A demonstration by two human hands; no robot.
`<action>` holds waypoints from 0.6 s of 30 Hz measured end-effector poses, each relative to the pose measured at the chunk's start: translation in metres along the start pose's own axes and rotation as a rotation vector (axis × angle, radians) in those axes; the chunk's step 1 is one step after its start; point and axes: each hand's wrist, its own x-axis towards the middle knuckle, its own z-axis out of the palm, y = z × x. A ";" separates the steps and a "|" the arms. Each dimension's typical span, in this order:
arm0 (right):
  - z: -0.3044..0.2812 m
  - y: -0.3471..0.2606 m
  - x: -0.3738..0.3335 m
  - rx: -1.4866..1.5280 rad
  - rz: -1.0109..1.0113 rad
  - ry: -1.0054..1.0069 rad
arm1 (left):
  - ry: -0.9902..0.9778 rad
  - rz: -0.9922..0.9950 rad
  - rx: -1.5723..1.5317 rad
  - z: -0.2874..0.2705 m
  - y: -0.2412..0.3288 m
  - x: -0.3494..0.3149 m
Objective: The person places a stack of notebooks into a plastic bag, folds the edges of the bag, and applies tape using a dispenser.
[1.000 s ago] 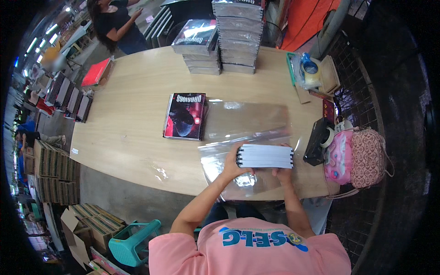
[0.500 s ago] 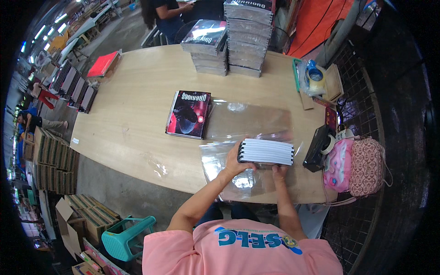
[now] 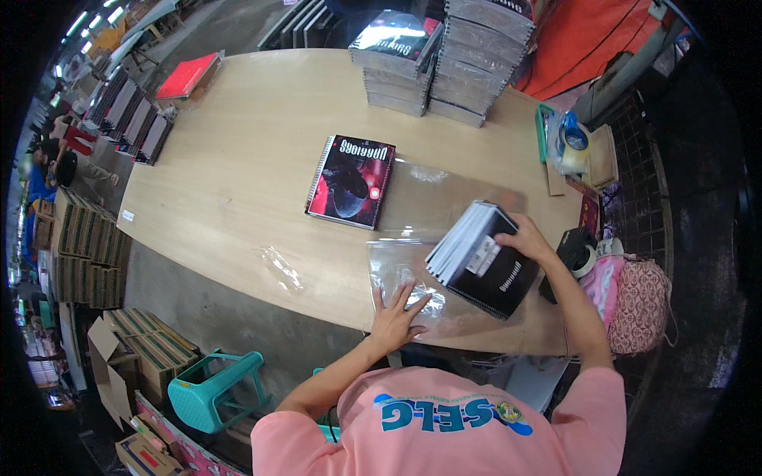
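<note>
My right hand (image 3: 525, 238) grips the upper right side of a thick bundle of spiral notebooks (image 3: 500, 278). The bundle is tilted, with its black cover facing up and white page edges toward the left. Fingers spread, my left hand (image 3: 395, 319) lies flat on a clear plastic bag (image 3: 387, 266) near the table's front edge. Part of that bag is under the bundle. Beyond it lies another clear plastic bag (image 3: 436, 189). To their left sits a stack of spiral notebooks (image 3: 349, 182) with a red and black cover.
Plastic-wrapped notebook stacks (image 3: 480, 67) stand at the table's far side. Tape rolls (image 3: 573, 143) are at the right, above a black tape dispenser (image 3: 573, 246) and a patterned bag (image 3: 639, 305). A red notebook (image 3: 188, 77) lies far left. A green stool (image 3: 214, 389) stands below left.
The notebook bundle has gone from being held between both hands to my right hand alone, turned and tilted cover up. My left hand has let go and moved down onto the plastic bag.
</note>
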 end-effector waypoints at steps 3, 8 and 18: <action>0.016 0.013 0.039 -0.160 0.095 -0.187 | -0.058 0.040 0.034 -0.017 -0.010 -0.008; 0.031 0.019 0.058 -0.329 0.133 -0.312 | -0.087 0.043 0.023 -0.022 -0.020 -0.014; 0.038 0.049 0.049 -0.220 0.137 -0.261 | -0.096 0.051 0.027 -0.020 -0.022 -0.016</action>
